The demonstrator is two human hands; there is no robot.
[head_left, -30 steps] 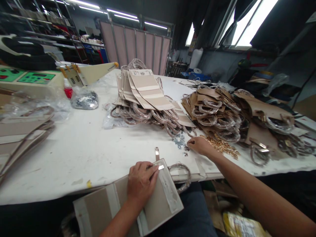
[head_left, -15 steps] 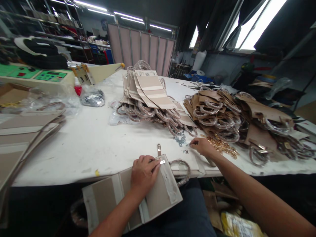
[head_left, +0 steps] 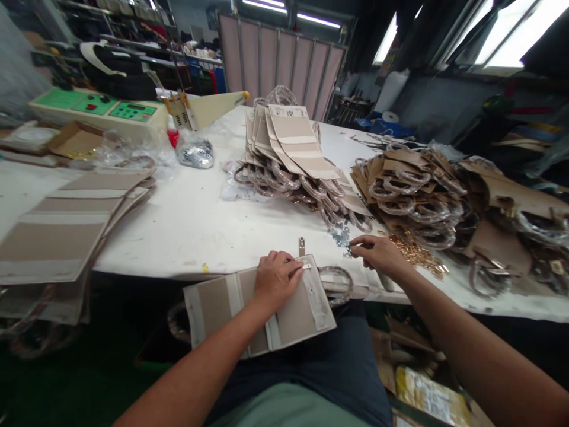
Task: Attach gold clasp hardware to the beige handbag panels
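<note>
A flat beige bag panel (head_left: 306,308) with pale stripes lies across my lap and the edge of the white table (head_left: 186,219). My left hand (head_left: 278,279) presses on it with fingers curled, holding a small metal tab near the panel's top edge. A metal strap piece (head_left: 301,245) sticks up just beyond. My right hand (head_left: 377,254) rests on the table to the right, thumb and forefinger pinched by a scatter of small silver parts (head_left: 340,236). What it pinches is too small to name. Gold clasps (head_left: 415,254) lie just right of it.
Fanned stacks of beige panels with plastic-wrapped handles (head_left: 288,154) and brown pieces (head_left: 413,190) fill the far side. More panels (head_left: 71,219) lie at the left. A machine with green control panels (head_left: 111,110) stands at the back left beside a bag of silver parts (head_left: 194,153).
My view has swung left and down. The right hand drew back slightly from the gold clasps toward the silver parts and pinched. The left hand stays on the panel.
</note>
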